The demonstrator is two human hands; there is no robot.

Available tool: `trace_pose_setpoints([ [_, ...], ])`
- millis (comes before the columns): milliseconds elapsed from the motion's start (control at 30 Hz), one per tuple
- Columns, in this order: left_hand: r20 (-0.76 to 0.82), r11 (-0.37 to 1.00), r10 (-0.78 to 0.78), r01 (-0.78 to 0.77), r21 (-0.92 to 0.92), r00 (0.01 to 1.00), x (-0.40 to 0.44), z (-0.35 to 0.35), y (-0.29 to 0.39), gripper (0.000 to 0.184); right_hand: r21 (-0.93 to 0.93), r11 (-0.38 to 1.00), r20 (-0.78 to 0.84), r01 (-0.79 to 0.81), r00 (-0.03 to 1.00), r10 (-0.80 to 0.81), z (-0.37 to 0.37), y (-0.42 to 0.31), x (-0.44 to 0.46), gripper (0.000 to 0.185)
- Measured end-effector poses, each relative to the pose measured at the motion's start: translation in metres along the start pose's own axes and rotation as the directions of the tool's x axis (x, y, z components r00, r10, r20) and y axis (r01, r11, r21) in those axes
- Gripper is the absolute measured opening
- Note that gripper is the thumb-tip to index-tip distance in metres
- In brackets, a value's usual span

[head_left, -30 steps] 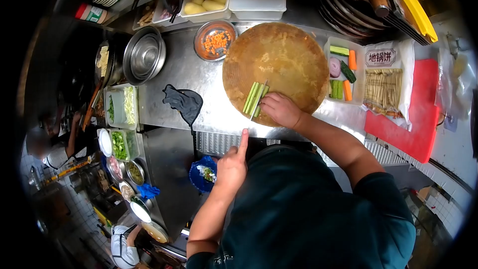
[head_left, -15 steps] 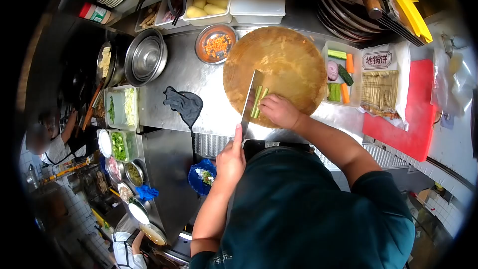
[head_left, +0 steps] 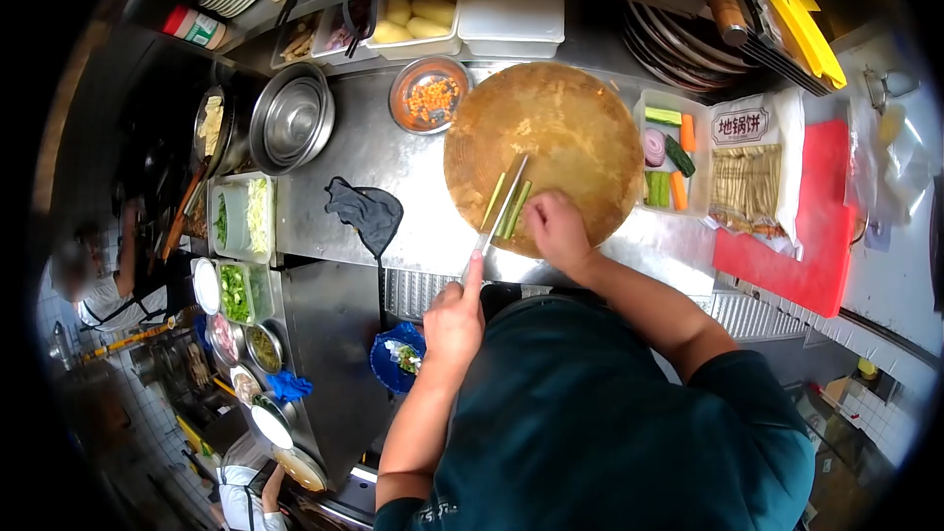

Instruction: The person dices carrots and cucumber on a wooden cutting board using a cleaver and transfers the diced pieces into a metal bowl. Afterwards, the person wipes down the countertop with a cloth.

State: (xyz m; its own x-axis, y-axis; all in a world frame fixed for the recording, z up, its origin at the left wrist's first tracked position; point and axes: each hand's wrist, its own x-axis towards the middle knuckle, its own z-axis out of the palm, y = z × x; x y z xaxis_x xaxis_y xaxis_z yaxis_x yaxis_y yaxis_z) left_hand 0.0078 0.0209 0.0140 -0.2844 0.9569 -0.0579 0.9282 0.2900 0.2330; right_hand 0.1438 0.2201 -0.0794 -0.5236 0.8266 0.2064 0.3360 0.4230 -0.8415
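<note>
My left hand point(head_left: 455, 323) is wrapped round the handle of a cleaver point(head_left: 510, 199), its index finger stretched along the blade's base. The blade stands nearly edge-on over a round wooden chopping board point(head_left: 580, 118). Thin green vegetable strips point(head_left: 518, 211) lie just right of the blade, and another green strip point(head_left: 494, 199) is on its left side. Beside the right-hand strips, my right hand point(head_left: 559, 226) rests on the board with curled fingers. No thing shows in its grasp; its fingertips are partly hidden.
A bowl of diced orange pieces point(head_left: 431, 96) sits left of the board, near a black cloth point(head_left: 366, 213) and steel bowls point(head_left: 292, 118). To the right are a box of cut vegetables point(head_left: 696, 177), a printed bag point(head_left: 749, 167) and a red board point(head_left: 821, 236). Co-workers stand at far left.
The cleaver has tilted and shifted right, so a green strip now shows on its left. My right hand has drawn slightly right, off the strips, with its fingers more curled.
</note>
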Motion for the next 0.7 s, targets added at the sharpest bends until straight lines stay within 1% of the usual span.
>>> trace_pose_setpoints([
  [100,-0.004,0.999,0.025,-0.025,0.046,1.0,-0.002,-0.002,-0.001,0.08,0.113,0.978,-0.178,-0.173,0.965,0.191,-0.009,-0.003,0.0,0.009],
  [200,-0.023,0.999,0.021,-0.02,0.047,1.0,-0.005,-0.002,-0.004,0.079,0.267,0.932,-0.222,-0.244,0.926,0.306,-0.018,0.01,0.008,0.011],
  [233,-0.031,0.999,0.017,-0.016,0.039,0.999,-0.007,-0.001,-0.006,0.078,0.249,0.924,-0.193,-0.292,0.92,0.342,-0.022,0.01,0.012,0.014],
  [267,-0.046,1.0,-0.013,0.013,0.017,0.999,-0.008,0.001,-0.008,0.078,0.124,0.951,-0.143,-0.283,0.944,0.299,-0.023,0.011,0.015,0.018],
  [333,-0.072,0.997,-0.068,0.066,-0.03,0.995,-0.009,0.003,-0.011,0.077,-0.128,0.964,-0.029,-0.234,0.972,0.233,-0.024,0.011,0.017,0.026],
  [433,-0.048,0.97,-0.194,0.184,-0.159,0.98,-0.005,0.001,-0.01,0.071,-0.334,0.932,0.102,-0.139,0.978,0.182,-0.004,0.0,0.016,0.039],
  [500,-0.027,0.942,-0.254,0.241,-0.235,0.967,-0.001,-0.002,-0.01,0.068,-0.351,0.924,0.142,-0.148,0.968,0.209,0.007,-0.007,0.015,0.045],
  [533,-0.033,0.94,-0.253,0.237,-0.247,0.967,-0.001,-0.001,-0.012,0.067,-0.359,0.921,0.163,-0.151,0.962,0.221,0.01,-0.008,0.015,0.048],
  [600,-0.042,0.934,-0.254,0.234,-0.269,0.966,-0.003,0.003,-0.015,0.067,-0.342,0.926,0.144,-0.161,0.965,0.22,0.013,-0.007,0.013,0.051],
  [700,0.043,0.922,-0.269,0.27,-0.278,0.962,-0.005,0.001,-0.011,0.066,-0.345,0.923,0.139,-0.171,0.963,0.231,0.017,-0.006,0.01,0.054],
])
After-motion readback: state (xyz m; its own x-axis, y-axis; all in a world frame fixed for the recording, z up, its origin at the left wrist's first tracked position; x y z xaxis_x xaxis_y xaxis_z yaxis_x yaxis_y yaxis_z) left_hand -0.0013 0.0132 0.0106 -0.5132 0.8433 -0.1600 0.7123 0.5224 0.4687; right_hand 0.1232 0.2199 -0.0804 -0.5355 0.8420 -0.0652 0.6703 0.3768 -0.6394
